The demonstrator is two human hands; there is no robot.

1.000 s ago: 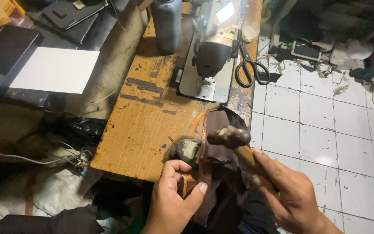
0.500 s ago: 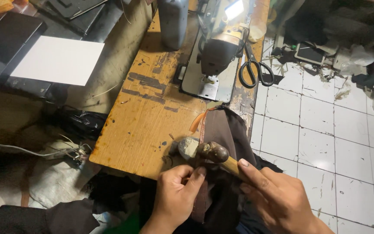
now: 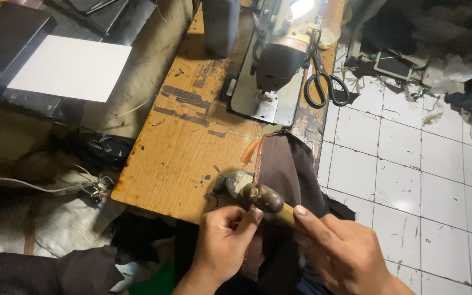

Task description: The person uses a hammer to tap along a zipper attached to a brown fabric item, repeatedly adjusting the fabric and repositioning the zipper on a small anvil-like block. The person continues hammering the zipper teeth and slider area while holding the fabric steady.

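My right hand (image 3: 342, 254) grips the wooden handle of a hammer (image 3: 267, 200), whose dark metal head rests down on a brown strap (image 3: 257, 164) at the near edge of the wooden table (image 3: 181, 147). My left hand (image 3: 222, 240) pinches the strap just below the hammer head. Under the strap lies a small grey stone block (image 3: 236, 182). Dark brown fabric (image 3: 285, 175) drapes over the table's corner and down toward my lap.
A sewing machine (image 3: 279, 65) with a lit lamp stands at the table's far end, black scissors (image 3: 326, 87) beside it. A white sheet (image 3: 72, 68) lies on dark cases at left. White tiled floor (image 3: 411, 180) is on the right, with clutter beyond.
The hammer head has come down from a raised position onto the strap over the block. My left hand stays pinching the strap.
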